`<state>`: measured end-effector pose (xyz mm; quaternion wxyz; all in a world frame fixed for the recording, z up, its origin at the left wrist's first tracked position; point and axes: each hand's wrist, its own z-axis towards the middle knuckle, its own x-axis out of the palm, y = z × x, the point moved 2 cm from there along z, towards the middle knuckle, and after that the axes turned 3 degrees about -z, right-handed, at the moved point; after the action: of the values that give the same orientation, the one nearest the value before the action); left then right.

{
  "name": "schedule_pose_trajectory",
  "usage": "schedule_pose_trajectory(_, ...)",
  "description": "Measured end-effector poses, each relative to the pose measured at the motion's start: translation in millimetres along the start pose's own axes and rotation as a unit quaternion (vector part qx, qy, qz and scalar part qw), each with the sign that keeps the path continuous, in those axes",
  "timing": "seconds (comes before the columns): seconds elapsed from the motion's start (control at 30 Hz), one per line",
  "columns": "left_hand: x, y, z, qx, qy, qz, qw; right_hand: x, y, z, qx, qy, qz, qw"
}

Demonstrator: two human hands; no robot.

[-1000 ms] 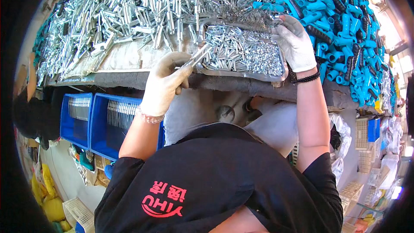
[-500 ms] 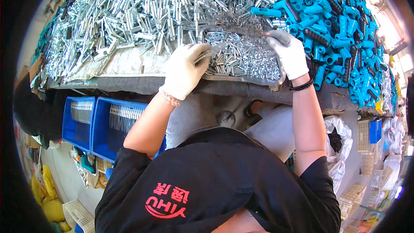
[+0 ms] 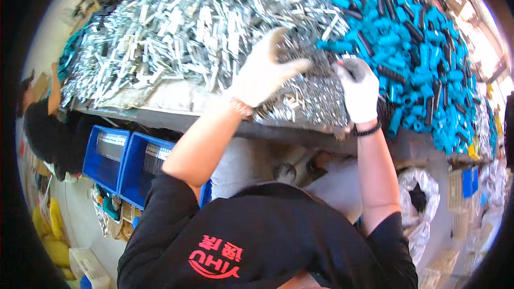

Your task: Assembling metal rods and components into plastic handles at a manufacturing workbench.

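Observation:
My left hand (image 3: pixel 259 75) wears a white glove and reaches over the work table, fingers and thumb spread, with nothing visible in it. Beneath and beside it lie short silvery pins (image 3: pixel 292 108) in a shallow tray, next to a patch of tiny bright metal pieces (image 3: pixel 327 101). My right hand (image 3: pixel 360 91), also gloved, is at the tray's right side. Its fingers are curled together with grey-stained tips; whatever they hold, if anything, is too blurred to make out. Behind my left hand spreads a large heap of silvery metal parts (image 3: pixel 176 37).
Teal handle-like parts with black grips (image 3: pixel 423 69) pile up at the right. Blue bins (image 3: pixel 124 179) with metal pieces stand below the table edge at left. Another person in black (image 3: pixel 45 134) is at the far left. A whitish plastic bag (image 3: pixel 423 187) stands at lower right.
My left hand has moved right and farther over the table; its fingers have opened, and the metal piece seen in it is gone. My right hand has curled its fingers more. The whole view has shifted slightly.

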<state>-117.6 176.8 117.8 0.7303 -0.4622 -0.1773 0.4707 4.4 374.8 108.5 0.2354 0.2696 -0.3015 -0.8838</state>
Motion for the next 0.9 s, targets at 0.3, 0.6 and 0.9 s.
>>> schedule_pose_trajectory(0.3, 39, -34, -2, -0.054, 0.203, -0.123, 0.97, -22, 45, -20, 0.092, 0.061, 0.076, 0.991)
schedule_pose_trajectory(0.6, 51, -24, 0, -0.013, 0.126, -0.096, 0.987, -24, 29, -17, 0.2, 0.112, 0.215, 0.949)
schedule_pose_trajectory(0.9, 61, -29, 7, 0.153, 0.071, -0.014, 0.986, -14, 36, -27, 0.265, 0.083, 0.256, 0.926)
